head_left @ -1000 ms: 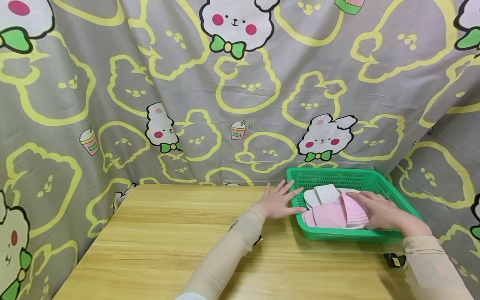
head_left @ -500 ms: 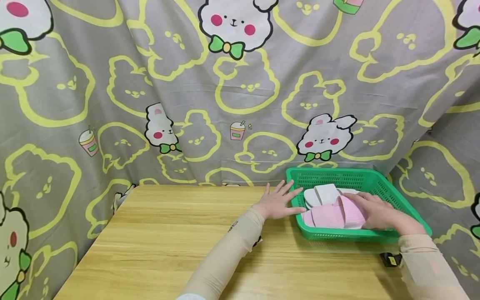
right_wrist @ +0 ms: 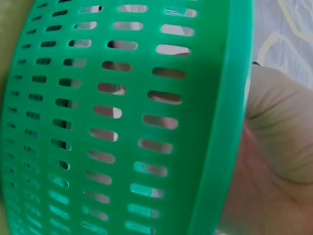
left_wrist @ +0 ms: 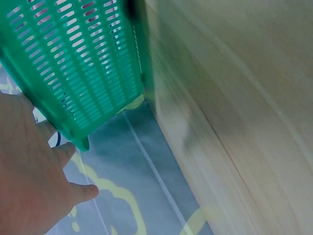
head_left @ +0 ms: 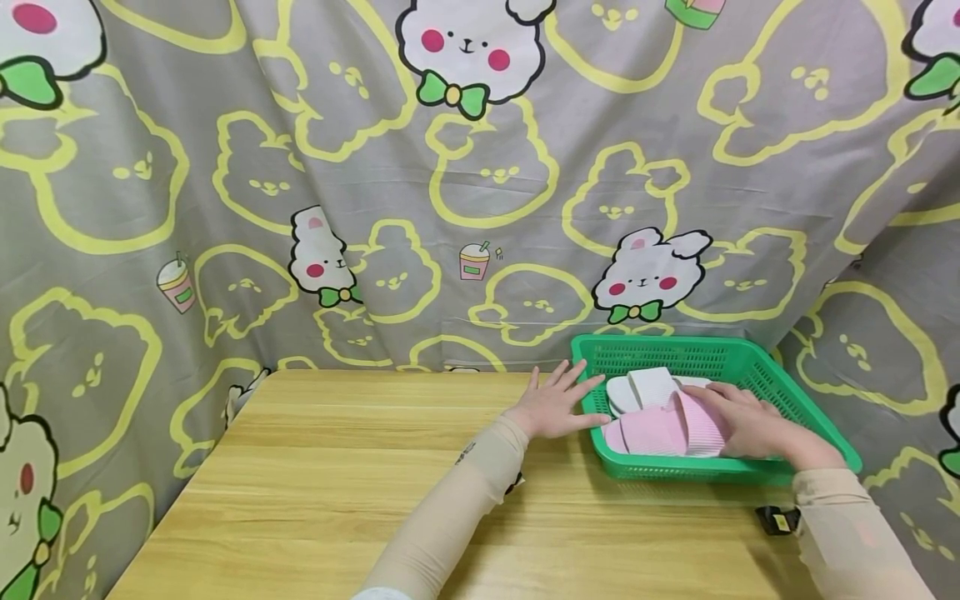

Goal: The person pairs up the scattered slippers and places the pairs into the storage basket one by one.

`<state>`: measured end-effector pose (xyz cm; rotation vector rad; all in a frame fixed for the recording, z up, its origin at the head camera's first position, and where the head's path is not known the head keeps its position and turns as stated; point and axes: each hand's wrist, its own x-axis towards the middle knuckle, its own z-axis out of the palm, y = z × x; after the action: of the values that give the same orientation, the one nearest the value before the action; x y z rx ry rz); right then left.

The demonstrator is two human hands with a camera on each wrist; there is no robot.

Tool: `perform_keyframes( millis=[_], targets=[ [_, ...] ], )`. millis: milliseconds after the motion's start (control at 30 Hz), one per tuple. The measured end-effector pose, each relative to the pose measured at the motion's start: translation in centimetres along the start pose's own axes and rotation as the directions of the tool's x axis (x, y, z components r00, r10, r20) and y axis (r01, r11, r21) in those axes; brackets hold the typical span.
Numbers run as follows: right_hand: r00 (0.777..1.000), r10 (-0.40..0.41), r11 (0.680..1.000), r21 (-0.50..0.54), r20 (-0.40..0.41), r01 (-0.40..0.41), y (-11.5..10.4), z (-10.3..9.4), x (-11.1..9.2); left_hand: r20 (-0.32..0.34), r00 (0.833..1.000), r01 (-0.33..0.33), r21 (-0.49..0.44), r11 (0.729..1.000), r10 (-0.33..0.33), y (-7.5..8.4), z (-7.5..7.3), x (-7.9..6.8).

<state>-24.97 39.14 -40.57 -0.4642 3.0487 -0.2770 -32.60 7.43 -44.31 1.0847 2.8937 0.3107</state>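
Note:
A green plastic basket (head_left: 697,468) stands at the right of the table. Inside it lies a pink slipper (head_left: 654,431) with a ribbed strap, in front of a white slipper (head_left: 654,389). My right hand (head_left: 757,425) reaches over the basket's near rim and grips the pink slipper at its strap end; the thumb is mostly hidden. In the right wrist view, the basket wall (right_wrist: 205,122) covers most of that hand (right_wrist: 274,156). My left hand (head_left: 553,404) has its fingers spread, with fingertips at the basket's left rim. The left wrist view shows this hand (left_wrist: 34,171) beside the basket corner.
A small black object (head_left: 777,520) lies on the wooden table (head_left: 360,467) by the right forearm. Another dark bit (head_left: 515,483) shows beside the left forearm. A grey curtain (head_left: 510,183) with rabbit prints hangs behind the table and at both sides.
My right hand and the pink slipper's strap have shifted slightly left within the basket. My left hand stays at the rim.

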Motion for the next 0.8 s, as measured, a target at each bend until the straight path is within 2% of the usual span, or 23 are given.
perform_keyframes(
  millis=[467,800],
  targets=[
    [0.999,0.026,0.999,0.044,-0.029,-0.024,-0.29,0.08,0.21,-0.009,1.0,0.002,-0.006,1.0,-0.002,0.04,0.13,0.02],
    [0.994,0.002,0.999,0.047,-0.113,0.003,-0.13,0.18,0.29,-0.02,1.0,0.005,-0.029,1.0,-0.006,0.07,0.27,0.03]
  ],
)
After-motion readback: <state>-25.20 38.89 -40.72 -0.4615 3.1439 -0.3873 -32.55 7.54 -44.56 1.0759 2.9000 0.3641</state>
